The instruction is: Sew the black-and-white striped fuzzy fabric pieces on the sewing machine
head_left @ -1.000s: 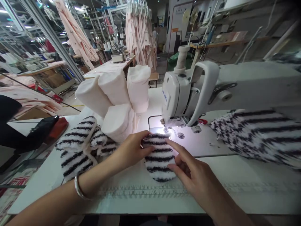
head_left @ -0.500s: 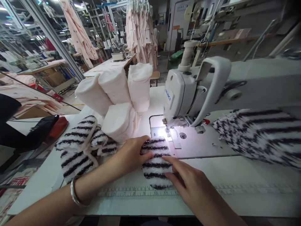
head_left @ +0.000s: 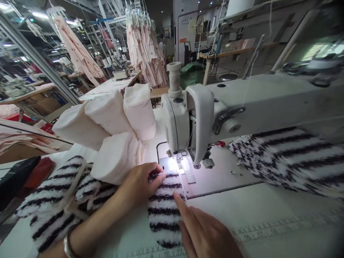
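Note:
A small oval piece of white fleece with black stripes lies on the sewing table, its far end just short of the lit needle plate. My left hand rests on its upper left edge, fingers bent over the fabric and pressing it down. My right hand lies on its right edge, index finger stretched out flat on the stripes. The white sewing machine head stands right behind the piece.
Bundles of white fleece pieces stand left of the machine. Tied bundles of striped pieces lie at the left. A large striped fabric heap sits under the machine arm at right. A ruler strip runs along the table's front edge.
The camera has swung closer and to the right. The striped piece and both hands sit slightly nearer the needle plate; my left hand's fingers now curl over its top edge.

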{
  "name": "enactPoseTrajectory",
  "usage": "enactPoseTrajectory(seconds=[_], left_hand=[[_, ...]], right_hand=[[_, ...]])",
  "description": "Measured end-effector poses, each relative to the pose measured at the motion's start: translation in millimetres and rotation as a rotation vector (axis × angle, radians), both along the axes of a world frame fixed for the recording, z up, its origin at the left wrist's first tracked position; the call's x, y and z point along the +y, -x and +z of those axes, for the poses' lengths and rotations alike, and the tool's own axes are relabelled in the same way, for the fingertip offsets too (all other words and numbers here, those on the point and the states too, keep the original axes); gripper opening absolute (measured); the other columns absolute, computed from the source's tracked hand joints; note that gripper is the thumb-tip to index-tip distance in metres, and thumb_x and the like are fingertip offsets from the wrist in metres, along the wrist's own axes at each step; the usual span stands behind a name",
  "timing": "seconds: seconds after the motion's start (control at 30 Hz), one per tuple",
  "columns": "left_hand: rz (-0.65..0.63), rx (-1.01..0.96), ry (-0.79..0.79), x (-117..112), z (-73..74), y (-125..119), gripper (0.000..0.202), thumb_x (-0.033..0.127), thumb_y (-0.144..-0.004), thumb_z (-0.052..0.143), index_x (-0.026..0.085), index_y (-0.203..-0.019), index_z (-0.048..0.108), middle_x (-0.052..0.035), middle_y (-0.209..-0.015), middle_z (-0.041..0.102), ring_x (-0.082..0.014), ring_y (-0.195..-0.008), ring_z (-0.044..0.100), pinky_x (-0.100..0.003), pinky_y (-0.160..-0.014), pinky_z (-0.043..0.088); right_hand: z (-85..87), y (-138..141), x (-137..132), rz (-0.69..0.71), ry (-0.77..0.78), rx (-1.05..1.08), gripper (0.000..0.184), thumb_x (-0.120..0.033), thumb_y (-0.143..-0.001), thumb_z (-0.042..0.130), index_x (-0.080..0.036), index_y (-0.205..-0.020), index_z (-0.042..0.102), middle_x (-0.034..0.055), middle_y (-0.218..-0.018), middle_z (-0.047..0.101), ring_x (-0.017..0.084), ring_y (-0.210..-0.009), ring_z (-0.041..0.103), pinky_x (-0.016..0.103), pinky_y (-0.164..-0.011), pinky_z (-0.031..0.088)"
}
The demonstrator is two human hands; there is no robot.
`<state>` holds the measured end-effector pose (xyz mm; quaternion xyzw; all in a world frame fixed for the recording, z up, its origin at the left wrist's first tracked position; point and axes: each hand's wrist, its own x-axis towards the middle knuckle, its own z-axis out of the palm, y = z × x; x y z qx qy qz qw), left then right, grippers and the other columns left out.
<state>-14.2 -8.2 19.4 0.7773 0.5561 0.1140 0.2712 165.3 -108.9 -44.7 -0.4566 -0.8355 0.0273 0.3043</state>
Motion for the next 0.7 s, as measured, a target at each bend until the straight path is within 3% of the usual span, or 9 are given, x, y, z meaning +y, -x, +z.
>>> enactPoseTrajectory(seconds=[0.17, 0.27, 0.4, 0.6, 0.7], left_hand=[[0.015, -0.033, 0.036, -1.8, 0.3, -0.2, 0.020, 0.039, -0.086, 0.052, 0.022, -0.082, 0.062, 0.0021, -0.077, 0.068, -0.0150, -0.069, 0.059, -0.025, -0.061, 0.041], [0.036, -0.013, 0.005, -2.9, -0.8, -1.9, 0.021, 0.040, -0.085, 0.053, 0.022, -0.082, 0.062, 0.0011, -0.079, 0.068, -0.0153, -0.068, 0.058, -0.026, -0.060, 0.040], [0.047, -0.012, -0.004, -3.2, -5.5, -4.0, 0.021, 0.040, -0.086, 0.054, 0.022, -0.082, 0.062, 0.0015, -0.078, 0.067, -0.0160, -0.069, 0.059, -0.026, -0.061, 0.040], [0.038, -0.001, -0.076, -2.5, -11.9, -4.5, 0.020, 0.040, -0.087, 0.054, 0.022, -0.082, 0.062, 0.0005, -0.079, 0.067, -0.0165, -0.070, 0.060, -0.028, -0.063, 0.044], [-0.019, 0.044, -0.276, -7.5, -3.7, -1.6, 0.017, 0.034, -0.088, 0.056, 0.021, -0.096, 0.062, -0.0041, -0.091, 0.065, -0.0196, -0.080, 0.061, -0.032, -0.068, 0.050]], right_hand=[[-11.9, 5.7, -5.3, -0.083, 0.003, 0.054, 0.067, -0.003, -0.084, 0.039, -0.011, -0.148, 0.021, 0.0052, -0.078, 0.069, 0.016, -0.059, 0.063, 0.027, -0.056, 0.055], [-15.2, 8.2, -5.6, -0.103, 0.008, 0.079, 0.068, -0.004, -0.084, 0.038, -0.012, -0.149, 0.019, 0.0068, -0.082, 0.070, 0.017, -0.059, 0.065, 0.029, -0.058, 0.057], [-15.2, 8.7, -4.4, -0.113, 0.037, 0.086, 0.064, -0.004, -0.085, 0.038, -0.014, -0.147, 0.025, 0.0060, -0.084, 0.071, 0.016, -0.059, 0.065, 0.028, -0.056, 0.057], [-4.7, 7.0, -3.1, -0.133, 0.050, 0.018, 0.044, -0.010, -0.089, 0.038, -0.008, -0.131, 0.049, 0.0066, -0.081, 0.070, 0.015, -0.058, 0.064, 0.026, -0.055, 0.056], [10.3, 3.5, 1.4, -0.164, 0.026, -0.047, 0.038, -0.018, -0.092, 0.040, -0.007, -0.125, 0.054, 0.0082, -0.085, 0.069, 0.016, -0.065, 0.065, 0.026, -0.055, 0.055]])
